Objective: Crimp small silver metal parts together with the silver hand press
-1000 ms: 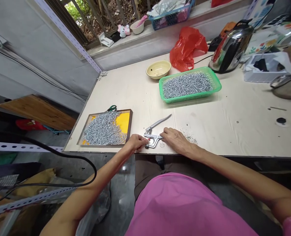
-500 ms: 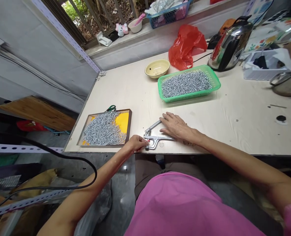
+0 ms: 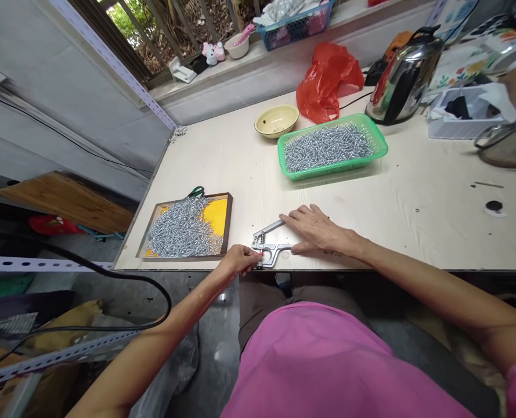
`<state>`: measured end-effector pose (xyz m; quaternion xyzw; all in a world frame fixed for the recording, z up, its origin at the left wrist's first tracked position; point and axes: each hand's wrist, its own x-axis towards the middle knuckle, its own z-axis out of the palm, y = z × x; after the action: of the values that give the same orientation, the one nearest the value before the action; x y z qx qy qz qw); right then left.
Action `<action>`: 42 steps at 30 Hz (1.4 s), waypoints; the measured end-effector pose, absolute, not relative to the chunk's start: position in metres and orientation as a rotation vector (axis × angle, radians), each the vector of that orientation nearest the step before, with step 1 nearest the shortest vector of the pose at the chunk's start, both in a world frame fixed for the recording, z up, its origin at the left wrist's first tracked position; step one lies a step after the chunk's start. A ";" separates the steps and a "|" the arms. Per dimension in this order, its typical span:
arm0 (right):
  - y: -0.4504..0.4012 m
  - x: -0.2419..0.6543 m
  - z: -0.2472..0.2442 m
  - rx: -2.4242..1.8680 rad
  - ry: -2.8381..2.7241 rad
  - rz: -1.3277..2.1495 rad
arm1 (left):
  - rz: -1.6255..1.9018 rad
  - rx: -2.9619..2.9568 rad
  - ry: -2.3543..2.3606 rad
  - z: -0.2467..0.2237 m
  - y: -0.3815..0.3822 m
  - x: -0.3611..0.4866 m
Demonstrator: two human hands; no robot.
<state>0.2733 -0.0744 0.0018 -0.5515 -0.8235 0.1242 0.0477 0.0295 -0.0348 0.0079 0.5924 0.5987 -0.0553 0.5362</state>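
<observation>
A metal hand tool [image 3: 276,248] with two spread handles and a spring lies near the table's front edge. At its jaw end my left hand [image 3: 241,259] is closed, fingertips together beside a small red part; what they pinch is too small to make out. My right hand [image 3: 316,228] lies over the handle ends with its fingers spread, the fingertips at the upper handle and the thumb by the lower one. Left of the tool, small silvery metal pieces [image 3: 183,229] fill most of a shallow brown-edged tray [image 3: 228,223] with a yellow bottom.
A green basket [image 3: 382,145] of similar metal pieces stands farther back. Behind it are a cream bowl [image 3: 277,121], a red plastic bag [image 3: 327,81] and a steel kettle [image 3: 408,75]. Green-handled scissors [image 3: 196,191] touch the tray's back edge.
My right thumb has come down to the lower handle, and the fingers have shifted slightly lower on the upper handle. The upper handle sits a little lower. My left hand stays at the jaw end.
</observation>
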 end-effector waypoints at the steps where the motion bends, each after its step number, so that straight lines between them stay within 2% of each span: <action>1: -0.077 0.272 0.003 -1.677 -2.504 0.372 | -0.139 1.415 1.451 0.009 -0.037 0.029; 4: -0.085 0.270 0.005 -1.633 -2.494 0.364 | -0.137 1.622 1.525 0.014 -0.045 0.026; 7: -0.093 0.267 0.007 -1.598 -2.501 0.361 | 0.058 2.087 1.543 0.017 -0.055 0.027; 10: -0.096 0.262 0.007 -1.574 -2.486 0.334 | 0.153 2.456 1.330 0.017 -0.061 0.039; 14: -0.098 0.258 0.004 -1.587 -2.471 0.322 | -0.021 2.707 1.000 0.013 -0.052 0.066; 18: -0.101 0.257 0.005 -1.707 -2.421 0.345 | -0.251 2.769 0.883 0.013 -0.034 0.083; 21: -0.101 0.256 0.008 -1.834 -2.398 0.345 | -0.280 2.807 0.821 0.013 -0.025 0.086; 28: -0.082 0.253 0.008 -1.904 -2.464 0.273 | -0.175 2.826 0.811 0.001 -0.009 0.087; 42: -0.036 0.259 0.001 -1.683 -2.698 0.231 | 0.031 2.599 1.069 -0.006 0.009 0.095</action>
<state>0.2594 -0.0358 0.0012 -0.5277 -0.8460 0.0725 -0.0233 0.0949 0.0087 -0.0065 0.9121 0.3752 0.0109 0.1648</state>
